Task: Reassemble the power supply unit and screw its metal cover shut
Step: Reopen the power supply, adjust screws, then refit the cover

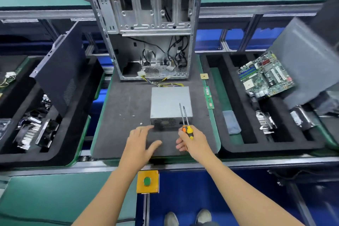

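Two screwdrivers sit clamped in my right grip, shafts lying over the power supply resting on the grey surface before the open case, while my left grip hovers apart, fingers spread, holding nothing.

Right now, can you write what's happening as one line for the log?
left hand: open, near power supply | right hand: holds two screwdrivers | loose screws on mat | cover: on
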`<state>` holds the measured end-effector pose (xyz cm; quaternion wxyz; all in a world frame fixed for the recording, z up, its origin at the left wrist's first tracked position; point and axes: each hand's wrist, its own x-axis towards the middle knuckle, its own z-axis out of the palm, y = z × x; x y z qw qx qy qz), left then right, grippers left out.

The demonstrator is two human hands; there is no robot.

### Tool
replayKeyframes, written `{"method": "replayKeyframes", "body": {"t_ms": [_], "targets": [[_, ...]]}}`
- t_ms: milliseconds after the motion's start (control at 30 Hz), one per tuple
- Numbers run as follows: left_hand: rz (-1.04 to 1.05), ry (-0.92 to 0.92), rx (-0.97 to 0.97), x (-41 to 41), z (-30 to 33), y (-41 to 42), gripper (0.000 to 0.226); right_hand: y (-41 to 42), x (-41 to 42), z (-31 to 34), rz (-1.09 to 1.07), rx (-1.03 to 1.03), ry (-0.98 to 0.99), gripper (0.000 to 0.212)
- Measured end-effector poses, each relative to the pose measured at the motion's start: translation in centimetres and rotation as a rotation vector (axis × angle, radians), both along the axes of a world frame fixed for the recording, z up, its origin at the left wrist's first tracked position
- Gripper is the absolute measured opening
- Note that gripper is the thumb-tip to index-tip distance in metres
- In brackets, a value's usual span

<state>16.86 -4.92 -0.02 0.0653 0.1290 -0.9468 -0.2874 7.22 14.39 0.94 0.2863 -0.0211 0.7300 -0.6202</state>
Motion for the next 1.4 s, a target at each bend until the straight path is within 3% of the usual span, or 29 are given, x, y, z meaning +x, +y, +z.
{"method": "replayKeyframes", "body": {"t_ms": [100, 300, 733, 1400], "targets": [[-0.009, 0.045, 0.232, -2.1, 0.8, 2.8, 0.047, 1.0, -0.6, 1.2, -0.08, -0.077, -0.063, 0.013], [-0.033, 0.05, 0.44, -5.5, 1.5, 7.4, 0.028, 4.5, -2.0, 2.2, -0.176, -0.085, -0.096, 0.017], [-0.087, -0.038, 0.445, -11.2, 1.0, 15.2, 0.022, 14.2, -6.4, 2.1, -0.322, -0.053, -0.058, 0.012], [0.002, -0.082, 0.633, -20.4, 0.9, 31.0, 0.015, 29.7, -14.8, 1.2, -0.297, 0.03, -0.035, 0.018]]}}
